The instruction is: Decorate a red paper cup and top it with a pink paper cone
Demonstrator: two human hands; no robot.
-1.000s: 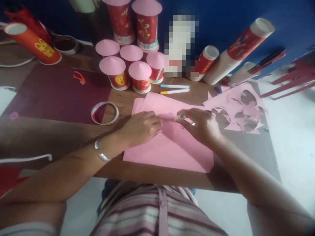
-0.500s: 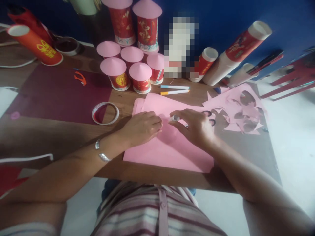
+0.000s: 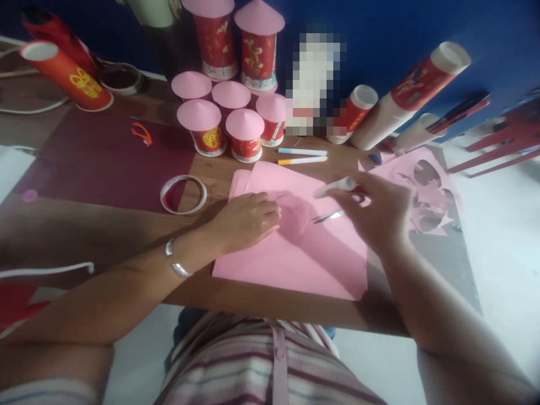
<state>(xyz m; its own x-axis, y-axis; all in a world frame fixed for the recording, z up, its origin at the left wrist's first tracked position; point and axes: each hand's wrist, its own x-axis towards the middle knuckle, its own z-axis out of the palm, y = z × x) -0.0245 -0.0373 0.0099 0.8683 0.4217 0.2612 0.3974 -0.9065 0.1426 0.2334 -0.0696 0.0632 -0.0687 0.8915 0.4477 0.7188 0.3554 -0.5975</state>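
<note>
My left hand point(image 3: 251, 219) rests on a stack of pink paper point(image 3: 287, 264), its fingers curled at the left edge of a round pink paper disc point(image 3: 295, 214). The disc lies on the stack, with a faint curved line on it. My right hand point(image 3: 377, 211) pinches a small white tube point(image 3: 333, 187), held tilted above the paper to the disc's right. Under that hand lies a pair of scissors point(image 3: 329, 216), blades toward the disc; part of the handles is hidden.
Several red tubes with pink cone tops point(image 3: 244, 126) stand behind the paper. Two markers point(image 3: 302, 160), a tape roll point(image 3: 183, 195) and cut pink scraps point(image 3: 426, 191) lie around. Taller tubes point(image 3: 411, 93) stand at the back right. A dark red sheet point(image 3: 105, 163) is at left.
My right hand has moved right, away from the disc, carrying the white tube, which is now tilted. More of the disc and the scissor blades show. My left hand has stayed in place.
</note>
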